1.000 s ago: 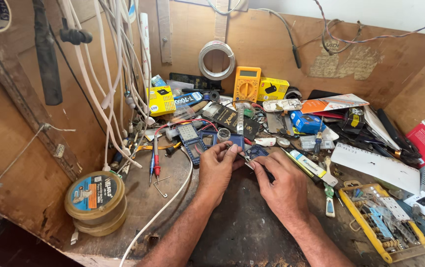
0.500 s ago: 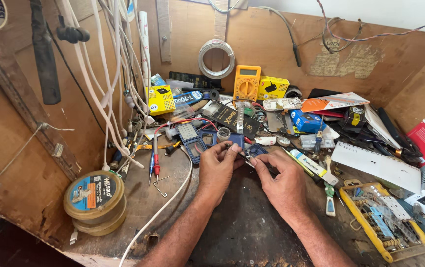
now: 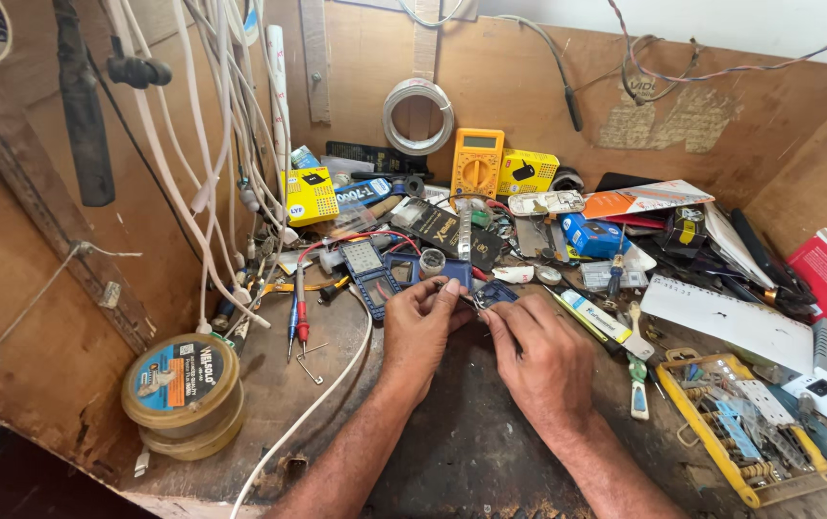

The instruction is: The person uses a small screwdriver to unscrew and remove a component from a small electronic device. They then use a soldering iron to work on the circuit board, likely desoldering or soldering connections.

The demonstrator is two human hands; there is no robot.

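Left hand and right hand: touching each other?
Apart. The head view shows a dark strip of bench between the left hand and right hand; only the small dark blue part at their fingertips bridges them.

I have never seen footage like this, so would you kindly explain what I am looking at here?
This is one view, from a camera worn on a person's head, looking down at their own bare hands over a cluttered wooden workbench. The left hand and right hand meet on a small dark blue part, too small to identify. Around them lie a yellow multimeter, a blue phone keypad shell, a red-handled probe, a round solder spool, white cables and a yellow parts tray.
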